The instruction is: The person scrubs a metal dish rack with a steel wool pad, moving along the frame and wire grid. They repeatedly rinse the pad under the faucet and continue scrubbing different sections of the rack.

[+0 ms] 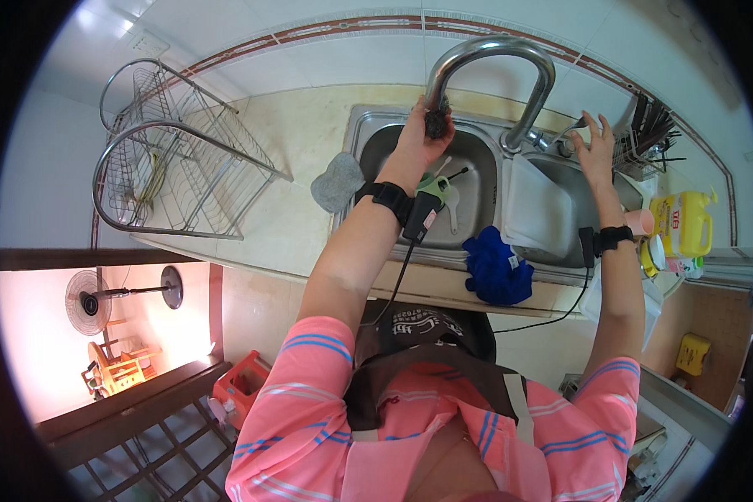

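Note:
My left hand (420, 138) is at the far side of the left sink basin (475, 216), just under the spout of the tall chrome faucet (537, 71). Its fingers are closed round a dark, rough scouring ball (436, 124). My right hand (594, 152) is raised beside the faucet's lever (575, 125), fingers apart and nothing in them; whether it touches the lever I cannot tell. Below my left wrist, a green item (433, 186) and a pale spoon (453, 214) lie in the basin, partly hidden by the wrist device.
A crumpled blue cloth (499, 266) hangs over the sink's front edge. A white tray (534, 209) leans in the right basin. Left of the sink lie a grey pad (337, 182) and a wire dish rack (201, 180). A utensil basket (642, 151) and yellow jug (683, 222) stand right.

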`<state>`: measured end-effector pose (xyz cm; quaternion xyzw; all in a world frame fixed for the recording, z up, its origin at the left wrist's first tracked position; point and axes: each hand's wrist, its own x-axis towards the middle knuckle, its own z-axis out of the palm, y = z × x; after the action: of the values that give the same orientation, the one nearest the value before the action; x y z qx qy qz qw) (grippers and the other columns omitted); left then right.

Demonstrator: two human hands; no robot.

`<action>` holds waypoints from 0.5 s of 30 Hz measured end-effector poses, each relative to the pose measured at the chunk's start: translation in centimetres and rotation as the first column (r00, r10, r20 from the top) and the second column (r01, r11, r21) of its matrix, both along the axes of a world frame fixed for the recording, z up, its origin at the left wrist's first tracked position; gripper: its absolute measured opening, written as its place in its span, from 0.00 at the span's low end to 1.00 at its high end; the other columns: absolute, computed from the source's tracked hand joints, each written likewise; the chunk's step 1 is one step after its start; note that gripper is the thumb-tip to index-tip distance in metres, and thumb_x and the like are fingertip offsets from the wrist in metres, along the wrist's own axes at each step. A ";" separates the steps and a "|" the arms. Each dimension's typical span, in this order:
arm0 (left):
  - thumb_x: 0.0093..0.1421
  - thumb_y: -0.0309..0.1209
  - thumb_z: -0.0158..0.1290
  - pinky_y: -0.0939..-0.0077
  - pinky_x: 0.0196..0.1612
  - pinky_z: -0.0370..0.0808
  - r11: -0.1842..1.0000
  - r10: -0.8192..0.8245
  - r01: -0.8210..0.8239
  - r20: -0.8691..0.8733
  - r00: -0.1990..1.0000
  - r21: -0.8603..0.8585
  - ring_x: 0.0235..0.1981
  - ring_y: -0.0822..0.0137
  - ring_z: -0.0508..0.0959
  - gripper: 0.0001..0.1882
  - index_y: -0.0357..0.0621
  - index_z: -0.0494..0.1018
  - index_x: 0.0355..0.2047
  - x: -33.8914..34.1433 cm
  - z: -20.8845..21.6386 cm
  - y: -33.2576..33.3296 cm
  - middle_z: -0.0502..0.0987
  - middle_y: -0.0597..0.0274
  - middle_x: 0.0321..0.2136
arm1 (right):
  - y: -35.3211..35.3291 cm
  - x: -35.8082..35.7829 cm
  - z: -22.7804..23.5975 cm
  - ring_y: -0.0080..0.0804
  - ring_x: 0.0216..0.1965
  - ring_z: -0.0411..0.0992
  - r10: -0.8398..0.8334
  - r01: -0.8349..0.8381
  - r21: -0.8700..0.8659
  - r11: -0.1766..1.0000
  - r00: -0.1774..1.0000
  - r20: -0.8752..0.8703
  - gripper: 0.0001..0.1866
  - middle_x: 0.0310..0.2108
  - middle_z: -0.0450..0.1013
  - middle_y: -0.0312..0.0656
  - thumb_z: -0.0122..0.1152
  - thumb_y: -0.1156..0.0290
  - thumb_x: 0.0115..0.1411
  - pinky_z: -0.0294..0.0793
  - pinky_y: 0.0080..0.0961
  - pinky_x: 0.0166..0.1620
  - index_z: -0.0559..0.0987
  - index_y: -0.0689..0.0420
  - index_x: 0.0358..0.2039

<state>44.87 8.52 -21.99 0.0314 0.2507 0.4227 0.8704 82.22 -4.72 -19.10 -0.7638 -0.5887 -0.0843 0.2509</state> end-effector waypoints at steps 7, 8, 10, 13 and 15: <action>0.75 0.40 0.47 0.71 0.24 0.75 0.990 -0.063 0.096 -0.280 0.958 0.106 0.24 0.68 0.74 0.12 0.45 0.68 0.40 -2.8 -0.9 0.1 0.70 0.64 0.27 | 3.9 -2.7 1.0 0.45 0.74 0.52 0.152 0.024 0.155 0.988 0.086 -0.985 0.49 0.74 0.52 0.58 0.56 0.49 0.70 0.55 0.41 0.72 0.45 0.71 0.74; 0.75 0.39 0.46 0.71 0.26 0.75 0.990 -0.018 0.080 -0.460 0.888 0.116 0.26 0.67 0.74 0.11 0.45 0.68 0.41 -3.1 -0.6 -0.4 0.71 0.63 0.29 | 4.7 -3.7 1.2 0.44 0.75 0.51 0.168 -0.061 0.159 0.985 0.195 -0.966 0.50 0.75 0.49 0.58 0.55 0.47 0.71 0.53 0.38 0.73 0.44 0.69 0.75; 0.74 0.35 0.46 0.70 0.31 0.77 0.992 0.008 0.065 -0.581 0.814 0.104 0.30 0.63 0.77 0.07 0.45 0.68 0.44 -4.0 0.4 -1.8 0.74 0.60 0.34 | 4.7 -4.8 2.3 0.43 0.75 0.52 0.113 -0.014 0.113 0.994 0.239 -0.964 0.49 0.75 0.49 0.58 0.55 0.48 0.71 0.53 0.37 0.73 0.44 0.69 0.75; 0.69 0.25 0.46 0.65 0.43 0.79 0.992 -0.028 0.082 -0.473 0.881 0.095 0.40 0.59 0.80 0.11 0.43 0.70 0.50 -5.9 2.1 -3.8 0.76 0.55 0.43 | 2.2 -7.2 2.7 0.40 0.72 0.57 0.089 -0.009 0.091 0.996 0.317 -0.944 0.46 0.74 0.53 0.56 0.56 0.49 0.71 0.59 0.33 0.70 0.49 0.63 0.76; 0.63 0.19 0.44 0.60 0.53 0.78 0.987 -0.021 0.094 -0.465 0.885 0.134 0.48 0.56 0.80 0.20 0.41 0.72 0.55 -7.2 2.6 -4.9 0.77 0.51 0.50 | 0.5 -9.7 2.2 0.37 0.69 0.62 0.051 0.011 0.062 0.998 0.411 -0.910 0.42 0.73 0.57 0.52 0.57 0.52 0.71 0.62 0.31 0.68 0.52 0.59 0.76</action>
<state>37.67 3.59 -19.35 0.2048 0.4162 0.3950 0.7930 72.49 -4.25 -16.95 -0.6727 -0.3649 0.3295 0.5530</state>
